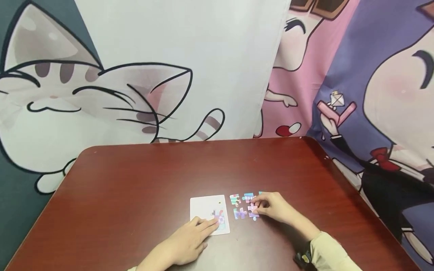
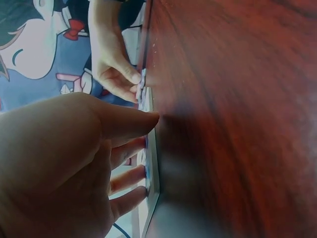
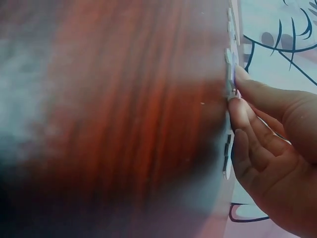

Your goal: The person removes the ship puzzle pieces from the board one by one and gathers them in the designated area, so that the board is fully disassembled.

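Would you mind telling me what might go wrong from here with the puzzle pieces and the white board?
1. The right hand pinches one piece among the loose puzzle pieces lying close together; lifting it may nudge the neighbours out of place.
2. The left hand presses straight fingers on the white board, partly over the fitted pieces; that could hide the spot where a piece goes, or shift the board on the smooth table.

Beige sleeve (image 1: pixel 333 252), black wrist strap (image 1: pixel 304 258)
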Motion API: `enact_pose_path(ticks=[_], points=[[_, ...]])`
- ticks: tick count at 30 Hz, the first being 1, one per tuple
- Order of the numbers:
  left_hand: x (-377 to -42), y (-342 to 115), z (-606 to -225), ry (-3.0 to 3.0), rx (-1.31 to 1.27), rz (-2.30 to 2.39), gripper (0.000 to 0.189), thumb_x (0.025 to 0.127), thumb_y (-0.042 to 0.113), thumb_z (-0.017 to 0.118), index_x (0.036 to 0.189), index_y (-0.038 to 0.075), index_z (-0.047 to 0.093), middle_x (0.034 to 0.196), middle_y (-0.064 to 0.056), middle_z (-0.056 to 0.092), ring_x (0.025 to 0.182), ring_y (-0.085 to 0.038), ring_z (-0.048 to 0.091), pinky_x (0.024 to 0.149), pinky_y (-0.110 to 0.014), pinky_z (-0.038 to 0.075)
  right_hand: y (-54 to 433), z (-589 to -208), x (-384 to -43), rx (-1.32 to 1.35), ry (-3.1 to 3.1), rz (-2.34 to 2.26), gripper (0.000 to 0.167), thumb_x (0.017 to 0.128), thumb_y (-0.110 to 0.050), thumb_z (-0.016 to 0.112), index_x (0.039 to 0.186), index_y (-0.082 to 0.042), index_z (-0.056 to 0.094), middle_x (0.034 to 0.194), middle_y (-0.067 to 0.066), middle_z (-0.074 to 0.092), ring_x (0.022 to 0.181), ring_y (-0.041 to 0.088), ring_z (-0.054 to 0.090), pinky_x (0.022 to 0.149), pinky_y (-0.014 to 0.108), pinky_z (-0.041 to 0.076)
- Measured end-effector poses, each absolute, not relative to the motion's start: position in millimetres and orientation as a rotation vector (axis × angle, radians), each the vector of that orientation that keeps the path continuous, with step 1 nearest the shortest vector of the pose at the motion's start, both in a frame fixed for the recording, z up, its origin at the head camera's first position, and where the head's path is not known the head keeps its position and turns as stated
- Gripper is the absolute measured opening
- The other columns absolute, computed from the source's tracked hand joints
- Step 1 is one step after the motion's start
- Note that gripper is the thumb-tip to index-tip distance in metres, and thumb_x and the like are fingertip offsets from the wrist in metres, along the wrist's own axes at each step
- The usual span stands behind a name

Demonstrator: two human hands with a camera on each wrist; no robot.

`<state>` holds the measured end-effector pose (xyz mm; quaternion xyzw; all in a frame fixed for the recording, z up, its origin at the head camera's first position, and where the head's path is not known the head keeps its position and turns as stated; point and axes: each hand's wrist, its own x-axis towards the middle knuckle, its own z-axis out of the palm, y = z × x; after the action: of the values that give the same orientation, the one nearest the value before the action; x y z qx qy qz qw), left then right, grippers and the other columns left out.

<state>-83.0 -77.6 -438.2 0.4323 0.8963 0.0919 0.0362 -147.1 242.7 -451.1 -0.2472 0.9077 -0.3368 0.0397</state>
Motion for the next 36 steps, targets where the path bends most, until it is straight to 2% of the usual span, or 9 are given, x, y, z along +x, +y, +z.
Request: enact_pose_path(ticks=[9, 15, 19, 24, 29, 36], points=[[-79.3, -85.8, -443.9, 2.766, 1.37, 0.331, 0.054, 0.091, 0.021, 0.056, 0.142, 0.013, 0.041, 0.143, 0.004, 0.044, 0.111, -0.011, 0.043, 0.093, -0.03, 0.044, 236.0, -458.6, -142.4, -0.788, 2.785, -1.046, 0.022, 0.073, -0.012, 0.078, 0.092, -0.005, 0.071, 0.073, -0.008, 0.061, 0.063, -0.002, 0.054, 0.054, 0.018, 0.047], [-79.0, -84.3, -443.3, 2.762, 1.351, 0.321, 0.055, 0.091, 0.023, 0.056, 0.142, 0.014, 0.04, 0.143, 0.004, 0.043, 0.113, -0.012, 0.044, 0.093, -0.031, 0.045, 235.4, -456.0, -140.6, -0.827, 2.847, -1.025, 0.027, 0.069, -0.009, 0.081, 0.094, -0.007, 0.069, 0.081, -0.001, 0.06, 0.07, 0.009, 0.06, 0.058, 0.02, 0.052], [-79.0, -83.8, -442.5, 2.768, 1.374, 0.311, 0.054, 0.091, 0.023, 0.056, 0.141, 0.013, 0.041, 0.142, 0.003, 0.044, 0.112, -0.012, 0.044, 0.094, -0.03, 0.045, 233.8, -454.7, -139.2, -0.903, 2.895, -1.012, 0.027, 0.067, -0.005, 0.081, 0.088, -0.008, 0.064, 0.083, 0.0, 0.06, 0.071, 0.013, 0.06, 0.058, 0.021, 0.052], [-78.1, -82.9, -440.7, 2.77, 1.385, 0.309, 0.053, 0.092, 0.023, 0.055, 0.142, 0.012, 0.041, 0.143, 0.002, 0.044, 0.111, -0.011, 0.044, 0.094, -0.03, 0.045, 234.7, -452.8, -140.6, -0.962, 2.902, -1.043, 0.024, 0.069, -0.005, 0.08, 0.081, -0.012, 0.061, 0.077, -0.004, 0.058, 0.065, 0.006, 0.055, 0.054, 0.02, 0.049], [-78.8, -81.4, -439.0, 2.756, 1.354, 0.301, 0.053, 0.092, 0.022, 0.055, 0.143, 0.014, 0.04, 0.144, 0.004, 0.042, 0.112, -0.01, 0.043, 0.094, -0.029, 0.044, 236.2, -448.9, -144.0, -0.97, 2.911, -1.062, 0.02, 0.072, -0.008, 0.079, 0.082, -0.013, 0.063, 0.072, -0.008, 0.056, 0.061, -0.002, 0.048, 0.05, 0.019, 0.046], [-79.9, -80.9, -439.0, 2.772, 1.382, 0.271, 0.054, 0.092, 0.024, 0.055, 0.143, 0.014, 0.04, 0.144, 0.003, 0.043, 0.113, -0.011, 0.043, 0.093, -0.03, 0.045, 228.8, -439.0, -149.9, -0.957, 2.88, -1.052, 0.017, 0.073, -0.012, 0.079, 0.086, -0.011, 0.067, 0.072, -0.01, 0.059, 0.063, 0.003, 0.052, 0.052, 0.02, 0.046]])
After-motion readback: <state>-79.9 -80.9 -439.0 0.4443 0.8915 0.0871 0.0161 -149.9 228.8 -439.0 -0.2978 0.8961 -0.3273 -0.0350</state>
